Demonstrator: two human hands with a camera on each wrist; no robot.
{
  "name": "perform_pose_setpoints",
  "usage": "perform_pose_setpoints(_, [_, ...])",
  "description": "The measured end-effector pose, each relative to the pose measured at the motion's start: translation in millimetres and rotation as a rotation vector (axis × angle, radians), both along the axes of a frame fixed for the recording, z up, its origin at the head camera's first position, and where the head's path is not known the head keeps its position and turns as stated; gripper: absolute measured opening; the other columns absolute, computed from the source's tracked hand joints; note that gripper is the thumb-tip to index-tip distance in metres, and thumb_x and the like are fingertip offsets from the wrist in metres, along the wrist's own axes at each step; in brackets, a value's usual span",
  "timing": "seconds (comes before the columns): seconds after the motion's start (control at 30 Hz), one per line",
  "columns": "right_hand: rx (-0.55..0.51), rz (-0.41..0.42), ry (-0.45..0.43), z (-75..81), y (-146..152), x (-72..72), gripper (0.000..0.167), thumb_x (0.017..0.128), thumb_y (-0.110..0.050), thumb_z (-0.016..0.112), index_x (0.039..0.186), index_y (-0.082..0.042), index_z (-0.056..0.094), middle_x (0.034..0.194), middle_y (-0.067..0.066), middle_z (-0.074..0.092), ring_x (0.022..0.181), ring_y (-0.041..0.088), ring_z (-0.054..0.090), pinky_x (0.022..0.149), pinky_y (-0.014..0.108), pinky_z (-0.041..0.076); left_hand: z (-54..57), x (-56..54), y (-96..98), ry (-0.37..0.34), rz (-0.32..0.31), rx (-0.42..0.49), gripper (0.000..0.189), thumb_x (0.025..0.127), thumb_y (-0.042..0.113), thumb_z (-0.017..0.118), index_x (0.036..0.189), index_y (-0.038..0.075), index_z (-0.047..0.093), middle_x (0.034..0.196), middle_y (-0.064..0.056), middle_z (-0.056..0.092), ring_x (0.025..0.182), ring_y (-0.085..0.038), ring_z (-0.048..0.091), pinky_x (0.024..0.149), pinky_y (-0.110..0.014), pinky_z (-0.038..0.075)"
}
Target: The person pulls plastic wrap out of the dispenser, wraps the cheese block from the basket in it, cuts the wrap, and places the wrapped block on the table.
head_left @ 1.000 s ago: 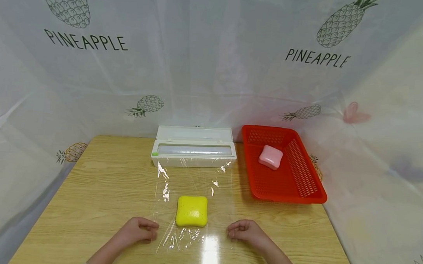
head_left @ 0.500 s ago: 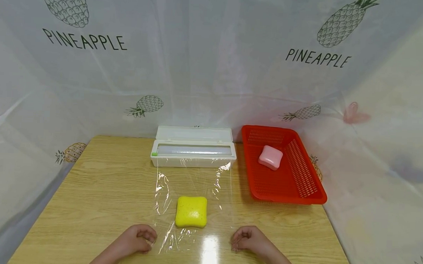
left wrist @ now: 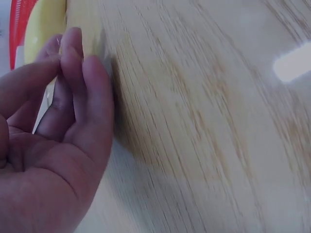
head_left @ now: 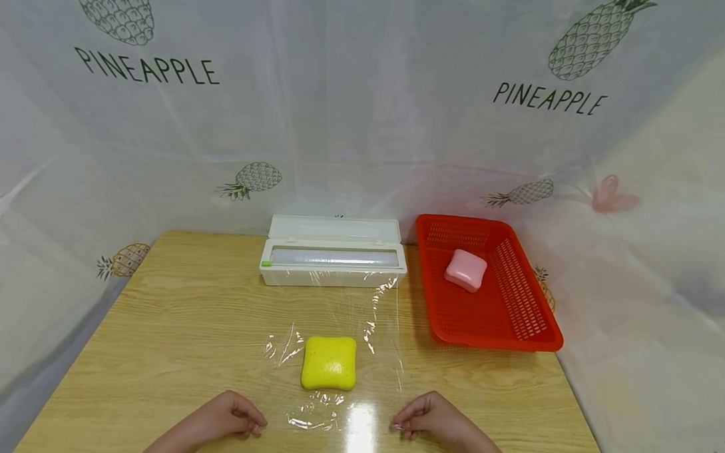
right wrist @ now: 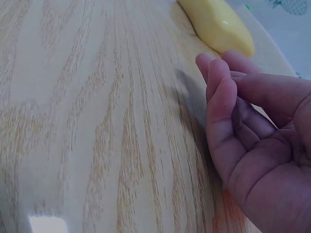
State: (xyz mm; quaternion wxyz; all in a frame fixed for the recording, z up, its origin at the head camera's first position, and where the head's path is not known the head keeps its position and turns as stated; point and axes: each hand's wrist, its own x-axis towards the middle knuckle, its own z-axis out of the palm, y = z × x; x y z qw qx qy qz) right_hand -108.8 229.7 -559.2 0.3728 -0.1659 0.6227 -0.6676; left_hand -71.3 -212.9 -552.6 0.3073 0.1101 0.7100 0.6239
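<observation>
A sheet of clear cling film [head_left: 314, 421] runs from the white dispenser box [head_left: 337, 277] toward the front of the table. A yellow bar of soap [head_left: 329, 363] lies within the film's outline in the head view. My left hand [head_left: 232, 415] pinches the near left corner of the film between thumb and fingertips. At the near right corner, my right hand [head_left: 432, 419] pinches the film likewise. Both hands are low over the wood. In the right wrist view the soap [right wrist: 218, 26] shows just beyond the fingertips; in the left wrist view it is partly cut off.
The dispenser's lid [head_left: 335, 228] stands up at the back, with the film roll [head_left: 335, 257] visible inside. A red plastic basket [head_left: 484, 341] at the back right holds a pink bar of soap [head_left: 465, 269]. A pineapple-print curtain [head_left: 366, 120] hangs behind the wooden table [head_left: 173, 340].
Both hands have drawn slightly toward the table's front edge, their fingertips closing on the film corners. Wrinkles in the film have shifted. The soap, dispenser and basket have stayed put.
</observation>
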Motion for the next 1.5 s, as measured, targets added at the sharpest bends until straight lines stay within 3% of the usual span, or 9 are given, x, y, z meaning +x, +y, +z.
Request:
perform_pose_setpoints(0.2, [0.004, 0.033, -0.007, -0.9, 3.8, -2.1, 0.022, 0.090, 0.010, 0.056, 0.107, 0.021, 0.063, 0.105, 0.033, 0.065, 0.076, 0.010, 0.066, 0.068, 0.021, 0.055, 3.5, 0.6, -3.3, -0.005, -0.008, -0.003, 0.014, 0.087, -0.007, 0.060, 0.095, -0.012, 0.071, 0.090, -0.020, 0.070, 0.078, -0.019, 0.067, 0.068, -0.027, 0.057])
perform_pose_setpoints(0.43, [0.024, 0.028, 0.031, -4.7, 6.8, -6.4, 0.022, 0.089, 0.009, 0.053, 0.106, 0.016, 0.066, 0.104, 0.029, 0.067, 0.075, 0.011, 0.065, 0.068, 0.023, 0.056, 7.3, -2.7, -6.4, 0.068, -0.021, -0.010, 0.020, 0.087, -0.009, 0.054, 0.097, -0.014, 0.070, 0.093, -0.023, 0.070, 0.083, -0.014, 0.067, 0.072, -0.025, 0.056])
perform_pose_setpoints(0.63, [0.009, -0.003, 0.026, 1.5, 7.4, -6.8, 0.030, 0.085, 0.012, 0.051, 0.112, 0.017, 0.063, 0.108, 0.033, 0.064, 0.080, 0.014, 0.065, 0.073, 0.026, 0.055, 9.6, -6.6, -7.9, 0.138, -0.013, -0.020, 0.034, 0.077, -0.015, 0.046, 0.102, -0.013, 0.069, 0.093, -0.020, 0.071, 0.088, -0.010, 0.067, 0.075, -0.020, 0.052])
perform_pose_setpoints(0.83, [0.076, -0.157, 0.138, 3.0, 2.3, -2.6, 0.028, 0.082, 0.013, 0.062, 0.110, 0.018, 0.063, 0.102, 0.027, 0.068, 0.087, 0.019, 0.069, 0.078, 0.029, 0.056, 11.3, -5.6, -6.2, 0.153, 0.052, -0.085, 0.016, 0.086, -0.002, 0.066, 0.100, -0.008, 0.072, 0.093, -0.015, 0.073, 0.086, -0.013, 0.069, 0.073, -0.021, 0.054])
perform_pose_setpoints(1.03, [0.206, -0.308, 0.206, 4.2, -6.4, 0.8, 0.022, 0.084, -0.003, 0.074, 0.101, 0.011, 0.071, 0.094, 0.019, 0.072, 0.086, 0.019, 0.071, 0.076, 0.027, 0.057, 14.6, -2.2, -1.7, 0.232, 0.110, -0.240, 0.021, 0.085, 0.022, 0.076, 0.095, 0.003, 0.077, 0.092, -0.003, 0.074, 0.084, -0.006, 0.066, 0.073, -0.021, 0.053])
perform_pose_setpoints(1.17, [0.268, -0.323, 0.379, 4.8, -7.6, 5.6, 0.014, 0.084, -0.006, 0.075, 0.093, 0.005, 0.076, 0.090, 0.012, 0.072, 0.085, 0.010, 0.066, 0.075, 0.022, 0.055, 11.6, 2.2, 0.6, 0.464, 0.155, -0.256, 0.014, 0.085, 0.018, 0.075, 0.092, 0.005, 0.078, 0.083, 0.009, 0.066, 0.074, -0.002, 0.057, 0.063, -0.020, 0.050])
perform_pose_setpoints(1.33, [0.276, -0.354, 0.783, 6.3, -10.7, 11.7, 0.010, 0.075, 0.004, 0.079, 0.083, 0.000, 0.078, 0.093, 0.014, 0.059, 0.090, 0.018, 0.054, 0.078, 0.020, 0.050, 4.6, 6.6, 4.6, 0.751, 0.269, -0.232, 0.012, 0.074, 0.006, 0.081, 0.085, 0.011, 0.080, 0.085, 0.007, 0.051, 0.077, -0.005, 0.048, 0.062, -0.017, 0.046])
perform_pose_setpoints(1.43, [0.248, -0.372, 0.943, 5.9, -13.2, 11.3, 0.015, 0.069, 0.010, 0.081, 0.079, -0.001, 0.077, 0.108, 0.021, 0.061, 0.105, 0.033, 0.053, 0.095, 0.016, 0.042, 2.6, 4.9, 5.9, 0.796, 0.293, -0.252, 0.014, 0.073, 0.009, 0.083, 0.083, 0.017, 0.080, 0.105, 0.002, 0.063, 0.098, -0.003, 0.055, 0.080, -0.013, 0.047])
perform_pose_setpoints(1.5, [0.229, -0.362, 0.957, 4.3, -13.4, 9.1, 0.016, 0.070, 0.010, 0.080, 0.080, -0.002, 0.077, 0.119, 0.022, 0.062, 0.116, 0.040, 0.050, 0.103, 0.017, 0.036, 2.9, 2.9, 5.9, 0.759, 0.273, -0.253, 0.011, 0.076, 0.012, 0.081, 0.084, 0.019, 0.078, 0.117, -0.003, 0.066, 0.112, -0.005, 0.056, 0.090, -0.012, 0.044])
